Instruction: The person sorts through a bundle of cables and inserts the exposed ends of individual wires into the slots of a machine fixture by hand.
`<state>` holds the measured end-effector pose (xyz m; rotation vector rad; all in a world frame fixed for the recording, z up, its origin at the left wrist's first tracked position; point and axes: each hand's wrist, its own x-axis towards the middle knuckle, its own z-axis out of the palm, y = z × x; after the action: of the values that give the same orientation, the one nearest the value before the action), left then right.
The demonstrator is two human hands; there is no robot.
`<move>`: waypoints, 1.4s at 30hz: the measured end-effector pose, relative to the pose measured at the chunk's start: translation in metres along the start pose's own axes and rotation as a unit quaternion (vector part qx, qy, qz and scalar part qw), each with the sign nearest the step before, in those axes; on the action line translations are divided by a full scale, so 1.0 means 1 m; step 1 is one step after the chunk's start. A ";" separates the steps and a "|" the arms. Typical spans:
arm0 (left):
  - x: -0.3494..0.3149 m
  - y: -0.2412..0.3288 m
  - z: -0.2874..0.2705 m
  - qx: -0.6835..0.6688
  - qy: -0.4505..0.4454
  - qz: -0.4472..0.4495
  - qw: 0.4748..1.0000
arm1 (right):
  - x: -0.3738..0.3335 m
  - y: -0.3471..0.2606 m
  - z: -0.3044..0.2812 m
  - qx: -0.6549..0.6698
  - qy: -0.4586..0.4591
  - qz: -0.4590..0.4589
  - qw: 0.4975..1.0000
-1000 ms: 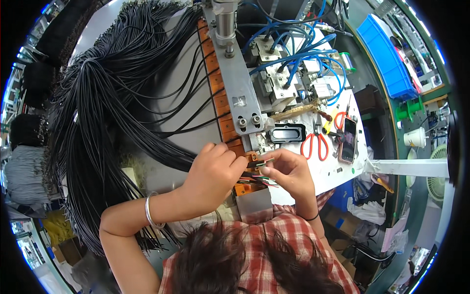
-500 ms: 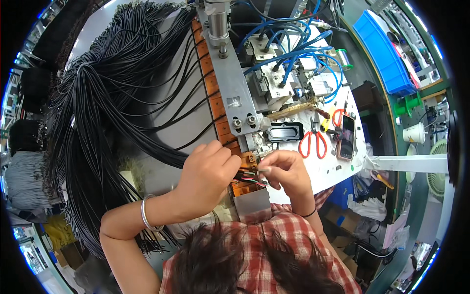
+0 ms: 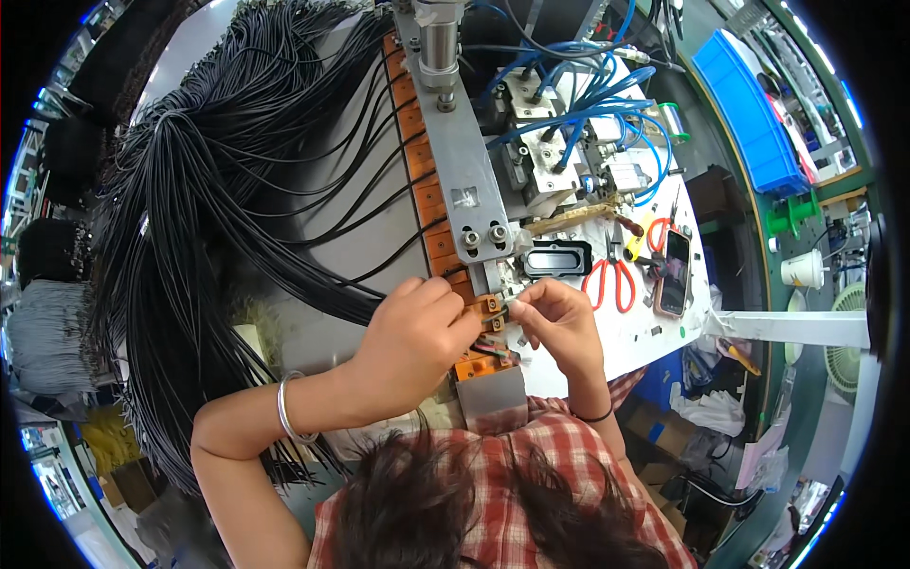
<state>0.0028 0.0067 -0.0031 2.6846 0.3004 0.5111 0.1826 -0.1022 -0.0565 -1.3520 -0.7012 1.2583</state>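
My left hand (image 3: 422, 332) is closed at the near end of an orange fixture strip (image 3: 428, 197), its fingertips pressed round a black cable. The gripped part is mostly hidden by the fingers. Several black cables (image 3: 322, 289) run to this hand from the left. Just right of it, my right hand (image 3: 564, 327) pinches a thin wire end at the strip's edge, beside an orange block (image 3: 490, 305) with small holes. Thin coloured wires (image 3: 495, 350) stick out below the block. Other black cables lie in the strip farther along.
A large black cable bundle (image 3: 180, 190) covers the left side. A metal press bar (image 3: 455, 161) stands over the strip, with blue air hoses (image 3: 578, 114) behind. To the right lie red-handled scissors (image 3: 609, 284), a phone (image 3: 673, 273), a black tray (image 3: 556, 258) and a blue bin (image 3: 749, 114).
My right hand has risen slightly, its fingertips now at the orange block. My left hand has shifted a little to the right. The whole view has moved slightly.
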 end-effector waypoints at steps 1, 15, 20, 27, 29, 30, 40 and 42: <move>0.000 0.000 0.000 0.006 0.015 -0.011 1.000 | 0.001 0.001 0.000 -0.025 0.016 0.003 1.000; -0.003 0.000 -0.005 0.083 -0.055 -0.008 0.995 | -0.004 0.000 0.003 -0.114 0.017 -0.062 0.991; -0.005 0.003 -0.005 0.071 -0.069 -0.014 0.995 | -0.006 -0.001 0.001 -0.158 0.030 -0.079 0.984; -0.005 0.005 -0.007 0.080 -0.094 -0.009 0.992 | -0.002 0.005 0.001 -0.054 0.012 -0.012 0.998; -0.005 0.006 -0.007 0.095 -0.103 -0.008 0.990 | -0.002 0.007 0.002 -0.053 0.019 -0.011 0.998; -0.005 0.006 -0.007 0.095 -0.103 -0.007 0.990 | -0.002 0.006 0.001 -0.053 0.020 -0.011 0.998; -0.007 0.004 -0.003 -0.053 -0.086 -0.082 0.991 | -0.011 -0.015 0.016 -0.056 0.021 -0.077 0.995; -0.006 0.003 -0.004 -0.064 -0.091 -0.085 0.990 | -0.010 -0.015 0.017 -0.051 -0.002 -0.099 0.994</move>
<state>-0.0036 0.0035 -0.0001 2.5302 0.4236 0.2235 0.1679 -0.1028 -0.0371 -1.3277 -0.8901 1.0799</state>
